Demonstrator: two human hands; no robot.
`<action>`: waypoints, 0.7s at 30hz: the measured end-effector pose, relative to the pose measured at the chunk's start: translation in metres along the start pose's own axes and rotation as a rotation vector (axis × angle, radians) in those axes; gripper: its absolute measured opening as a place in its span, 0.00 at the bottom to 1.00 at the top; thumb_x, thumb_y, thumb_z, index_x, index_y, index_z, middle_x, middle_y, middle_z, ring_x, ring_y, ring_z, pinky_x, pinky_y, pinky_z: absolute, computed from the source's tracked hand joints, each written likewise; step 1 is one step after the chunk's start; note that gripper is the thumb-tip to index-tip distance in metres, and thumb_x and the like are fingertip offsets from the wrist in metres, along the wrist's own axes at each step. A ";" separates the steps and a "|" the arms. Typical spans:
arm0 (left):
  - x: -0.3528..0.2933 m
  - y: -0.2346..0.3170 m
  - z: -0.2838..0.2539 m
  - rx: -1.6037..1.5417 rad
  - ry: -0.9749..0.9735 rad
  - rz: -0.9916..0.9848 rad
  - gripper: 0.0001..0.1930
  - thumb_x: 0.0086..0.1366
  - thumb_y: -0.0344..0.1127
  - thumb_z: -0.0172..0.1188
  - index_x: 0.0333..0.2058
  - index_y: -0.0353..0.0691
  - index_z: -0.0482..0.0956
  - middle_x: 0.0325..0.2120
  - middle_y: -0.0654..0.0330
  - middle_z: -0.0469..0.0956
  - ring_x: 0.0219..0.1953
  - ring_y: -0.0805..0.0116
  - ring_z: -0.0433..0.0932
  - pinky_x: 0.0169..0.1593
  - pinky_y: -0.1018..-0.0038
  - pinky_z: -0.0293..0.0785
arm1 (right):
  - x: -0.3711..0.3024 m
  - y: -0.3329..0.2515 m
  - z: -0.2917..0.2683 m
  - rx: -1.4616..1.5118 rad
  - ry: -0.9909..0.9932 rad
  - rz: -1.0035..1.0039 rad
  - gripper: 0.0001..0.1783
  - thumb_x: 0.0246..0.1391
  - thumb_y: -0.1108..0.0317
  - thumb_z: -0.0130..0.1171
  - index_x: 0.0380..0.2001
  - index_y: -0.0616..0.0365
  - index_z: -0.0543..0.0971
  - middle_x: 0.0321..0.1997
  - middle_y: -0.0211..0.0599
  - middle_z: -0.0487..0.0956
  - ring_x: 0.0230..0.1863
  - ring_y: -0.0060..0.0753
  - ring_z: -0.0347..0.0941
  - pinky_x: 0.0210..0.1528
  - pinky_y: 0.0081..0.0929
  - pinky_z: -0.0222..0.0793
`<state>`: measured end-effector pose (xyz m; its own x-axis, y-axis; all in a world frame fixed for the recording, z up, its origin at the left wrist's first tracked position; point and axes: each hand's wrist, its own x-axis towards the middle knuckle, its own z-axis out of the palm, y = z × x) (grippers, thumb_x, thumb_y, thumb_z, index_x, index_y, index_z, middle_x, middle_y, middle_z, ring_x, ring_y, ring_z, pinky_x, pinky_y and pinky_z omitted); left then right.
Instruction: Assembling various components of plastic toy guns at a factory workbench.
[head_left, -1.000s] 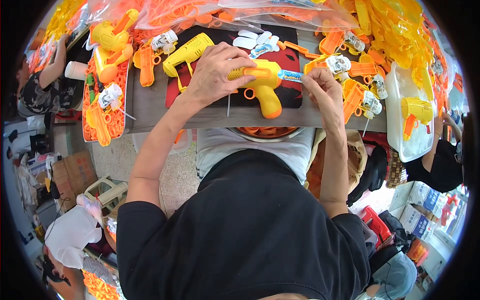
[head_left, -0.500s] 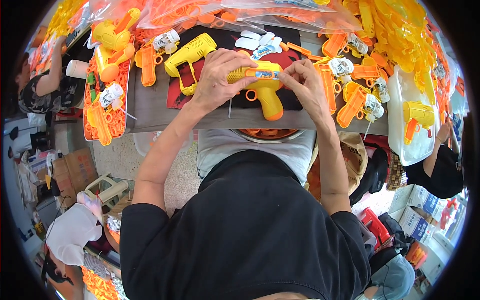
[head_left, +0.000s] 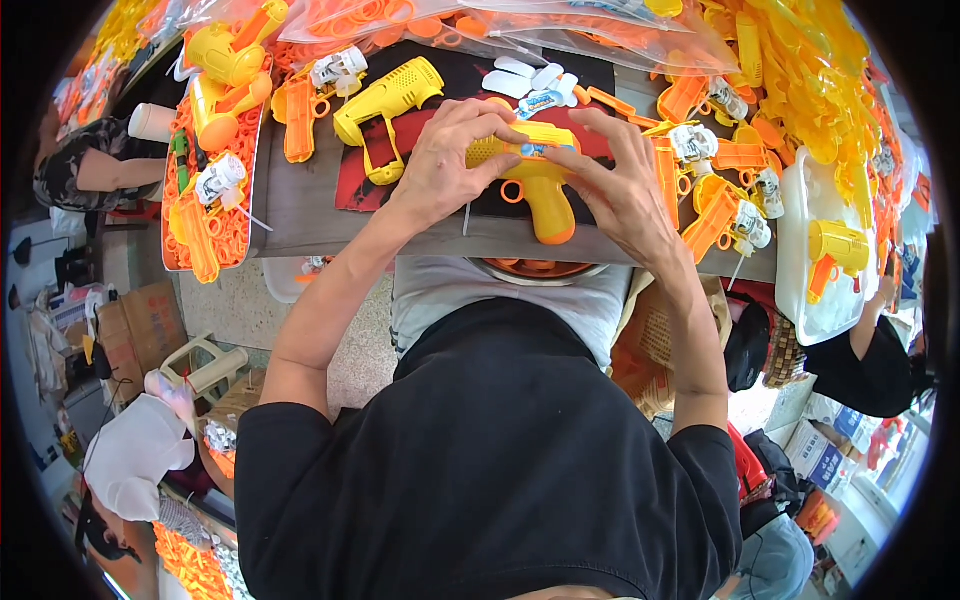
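A yellow toy gun [head_left: 547,205] with an orange trigger ring and orange butt is between my hands, its grip pointing toward me. My left hand [head_left: 445,165] is closed around its left end, thumb on the near side and fingers over the top. At the other end, my right hand [head_left: 625,190] has its thumb against a blue-and-white sticker [head_left: 535,151] on the gun's side, with its fingers arched over the top. The sticker is partly hidden by my thumbs. Beyond the gun lie blue-and-white stickers [head_left: 541,102] and white oval pieces [head_left: 513,67].
Left of my hands lies another yellow gun body [head_left: 392,100]. An orange-filled box [head_left: 238,240] stands at the left edge. Several orange gun parts with white pieces [head_left: 712,215] lie to the right, beside a white tub [head_left: 825,308]. Clear bags [head_left: 600,40] line the back.
My right hand has gone from pinching near the sticker's right end to spreading over the gun, thumb on the sticker. My left hand keeps its grip. The whole view has shifted slightly.
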<state>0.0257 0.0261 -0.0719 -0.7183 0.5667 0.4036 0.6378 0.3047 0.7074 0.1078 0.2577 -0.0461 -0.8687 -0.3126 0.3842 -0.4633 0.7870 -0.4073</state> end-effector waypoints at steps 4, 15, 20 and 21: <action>0.001 0.003 -0.001 0.019 -0.070 -0.043 0.14 0.57 0.29 0.70 0.43 0.42 0.84 0.49 0.61 0.80 0.54 0.60 0.73 0.60 0.65 0.68 | 0.001 -0.002 0.019 0.005 -0.038 -0.090 0.24 0.51 0.78 0.63 0.52 0.46 0.82 0.67 0.39 0.67 0.69 0.46 0.62 0.65 0.40 0.62; -0.002 -0.003 0.001 0.018 -0.004 0.006 0.12 0.55 0.32 0.71 0.39 0.45 0.83 0.45 0.63 0.80 0.50 0.58 0.74 0.56 0.63 0.69 | 0.025 0.013 0.011 0.953 -0.237 0.656 0.29 0.59 0.54 0.66 0.58 0.60 0.74 0.46 0.29 0.79 0.47 0.17 0.72 0.50 0.16 0.66; -0.004 0.003 -0.003 0.076 -0.009 0.064 0.12 0.55 0.32 0.71 0.40 0.46 0.83 0.45 0.63 0.80 0.49 0.58 0.74 0.55 0.63 0.69 | 0.029 0.020 0.017 0.851 -0.267 0.642 0.29 0.57 0.56 0.68 0.56 0.62 0.75 0.45 0.30 0.79 0.46 0.17 0.73 0.45 0.17 0.68; -0.006 0.002 -0.001 0.080 -0.020 0.042 0.13 0.56 0.30 0.70 0.41 0.44 0.83 0.46 0.62 0.80 0.51 0.59 0.73 0.57 0.64 0.68 | 0.027 0.019 0.016 0.874 -0.266 0.628 0.29 0.57 0.57 0.67 0.56 0.63 0.74 0.47 0.32 0.79 0.47 0.18 0.73 0.47 0.18 0.69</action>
<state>0.0307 0.0224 -0.0723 -0.6851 0.5955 0.4195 0.6881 0.3401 0.6409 0.0724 0.2558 -0.0572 -0.9539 -0.1764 -0.2427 0.1993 0.2320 -0.9521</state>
